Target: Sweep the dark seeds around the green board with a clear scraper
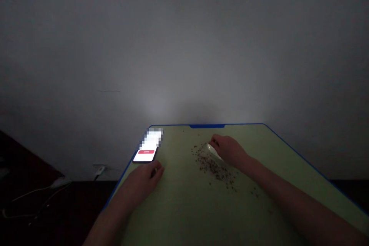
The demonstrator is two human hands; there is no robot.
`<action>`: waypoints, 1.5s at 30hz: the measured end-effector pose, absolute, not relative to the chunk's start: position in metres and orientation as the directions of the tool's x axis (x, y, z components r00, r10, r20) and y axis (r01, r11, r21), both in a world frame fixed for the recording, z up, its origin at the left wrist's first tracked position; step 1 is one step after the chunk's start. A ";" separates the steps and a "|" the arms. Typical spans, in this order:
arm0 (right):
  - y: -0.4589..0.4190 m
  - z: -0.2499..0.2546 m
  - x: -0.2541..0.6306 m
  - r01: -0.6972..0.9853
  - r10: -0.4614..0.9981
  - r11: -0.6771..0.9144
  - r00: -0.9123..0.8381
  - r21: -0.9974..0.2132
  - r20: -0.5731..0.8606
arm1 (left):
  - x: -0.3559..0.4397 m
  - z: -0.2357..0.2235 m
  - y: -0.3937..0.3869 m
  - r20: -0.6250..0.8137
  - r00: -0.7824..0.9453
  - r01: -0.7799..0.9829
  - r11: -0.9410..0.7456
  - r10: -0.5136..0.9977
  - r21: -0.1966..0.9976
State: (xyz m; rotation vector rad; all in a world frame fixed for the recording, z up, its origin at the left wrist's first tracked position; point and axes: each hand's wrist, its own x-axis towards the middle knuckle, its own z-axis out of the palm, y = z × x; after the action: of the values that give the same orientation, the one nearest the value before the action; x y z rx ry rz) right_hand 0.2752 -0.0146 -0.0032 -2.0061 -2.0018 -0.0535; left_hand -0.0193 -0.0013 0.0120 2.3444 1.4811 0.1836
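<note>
My right hand (pixel 229 150) is over the right half of the table, its fingers closed on the edge of a whitish, shiny piece (pixel 213 151). Most of that piece is hidden under the hand, and its kind cannot be made out. Just left of it and below, many small dark bits (pixel 216 171) like seeds or beans lie in a loose scatter. On the left side my left hand (pixel 145 177) rests on the tabletop in a loose fist, with nothing visible in it. A lit phone (pixel 145 157) lies right beyond its knuckles.
The pale green table (pixel 178 203) has a blue rim, and its far edge is near a grey wall (pixel 184 46). A white plug (pixel 100 170) and cables (pixel 31 192) are at the lower left, beyond the table. The room is dim.
</note>
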 end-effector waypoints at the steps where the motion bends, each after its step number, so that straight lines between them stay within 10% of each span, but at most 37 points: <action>1: -0.016 -0.002 0.274 0.981 0.968 0.022 0.028 -0.195 0.250 | -0.019 0.012 -0.001 -0.082 0.444 0.845 -0.387 0.892 0.371; 27: -0.068 -0.014 0.442 0.824 0.848 -0.435 0.510 -0.362 0.144 | -0.020 0.008 0.008 -0.106 0.477 0.826 -0.404 0.872 0.393; 45: -0.065 -0.020 0.438 0.794 0.837 -0.540 0.541 -0.279 -0.080 | -0.021 0.009 0.010 -0.140 0.466 0.842 -0.389 0.874 0.373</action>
State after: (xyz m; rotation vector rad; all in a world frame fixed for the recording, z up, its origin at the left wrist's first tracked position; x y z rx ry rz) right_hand 0.4375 -0.0648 -0.0197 -2.5689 -1.3796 0.3015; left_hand -0.0209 0.0100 0.0086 2.3270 1.4409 0.1103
